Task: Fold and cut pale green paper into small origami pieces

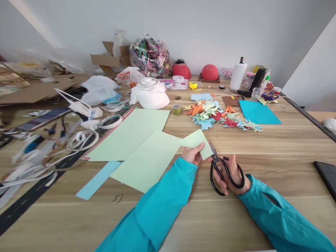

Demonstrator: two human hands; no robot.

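Between the thumb and fingers of my left hand (193, 154) is a small piece of light green paper (197, 140). My right hand (232, 178) has its fingers through the black handles of a pair of scissors (215, 157). The handles are spread, and the blades meet the right edge of the small piece; whether they are cutting it I cannot tell. Left of my left hand lies a larger light green sheet (149, 161), overlapping another green sheet (133, 129) with a red edge. A light blue paper strip (99, 180) pokes out beneath them.
Folded paper cranes (210, 113) in several colours are heaped beyond my hands, beside a bright blue sheet (259, 112). Tangled white cables (81, 140) and a phone (43, 119) crowd the left. A dark device (327, 178) lies at the right edge. Bags, boxes and bottles line the wall.
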